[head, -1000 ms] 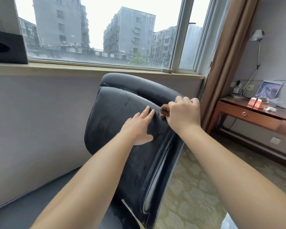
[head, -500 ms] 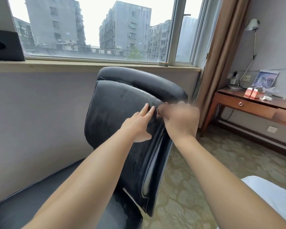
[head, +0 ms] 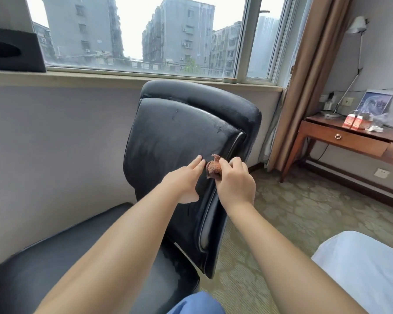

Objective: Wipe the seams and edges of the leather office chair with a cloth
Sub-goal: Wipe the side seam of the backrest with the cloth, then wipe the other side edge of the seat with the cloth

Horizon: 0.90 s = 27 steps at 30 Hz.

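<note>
Right hand (head: pixel 234 182) grips cloth (head: pixel 213 168) — left hand (head: pixel 184 180) flat on chair (head: pixel 179 137).

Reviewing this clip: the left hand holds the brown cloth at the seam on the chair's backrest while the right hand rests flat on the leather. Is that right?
Not quite: the hands are swapped. In the head view the right hand holds the brown cloth at the seam on the chair's backrest, while the left hand rests flat on the leather with straight fingers.
</note>
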Available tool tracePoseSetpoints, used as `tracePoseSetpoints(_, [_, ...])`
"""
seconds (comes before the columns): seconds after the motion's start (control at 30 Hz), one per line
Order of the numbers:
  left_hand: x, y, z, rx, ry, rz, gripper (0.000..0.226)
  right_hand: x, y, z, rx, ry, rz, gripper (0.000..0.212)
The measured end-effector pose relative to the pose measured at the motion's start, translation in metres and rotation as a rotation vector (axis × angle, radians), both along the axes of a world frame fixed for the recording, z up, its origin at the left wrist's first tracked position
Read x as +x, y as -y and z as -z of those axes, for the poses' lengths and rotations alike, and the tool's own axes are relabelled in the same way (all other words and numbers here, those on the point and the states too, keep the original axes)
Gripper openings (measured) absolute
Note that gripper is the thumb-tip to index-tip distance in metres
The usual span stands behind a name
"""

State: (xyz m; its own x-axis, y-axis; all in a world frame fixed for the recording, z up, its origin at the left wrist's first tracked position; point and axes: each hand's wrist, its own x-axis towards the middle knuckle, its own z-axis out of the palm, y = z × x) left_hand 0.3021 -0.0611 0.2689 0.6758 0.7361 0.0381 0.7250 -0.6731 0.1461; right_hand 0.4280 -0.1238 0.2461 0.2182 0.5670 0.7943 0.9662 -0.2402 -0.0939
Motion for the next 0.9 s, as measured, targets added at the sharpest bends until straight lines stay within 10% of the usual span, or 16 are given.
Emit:
tracePoseSetpoints(0.3, [-0.055, -0.002, 0.034, -0.039, -0.099, -0.132, 0.091, -0.041, 0.005, 0.054, -0.467, -0.008, -0.066, 0.027])
tracePoseSetpoints(0.9, [-0.212, -0.051, 0.149, -0.291, -0.219, -0.283, 0.094, -0.166, -0.06, 0.152, -0.744, -0.209, -0.197, 0.027])
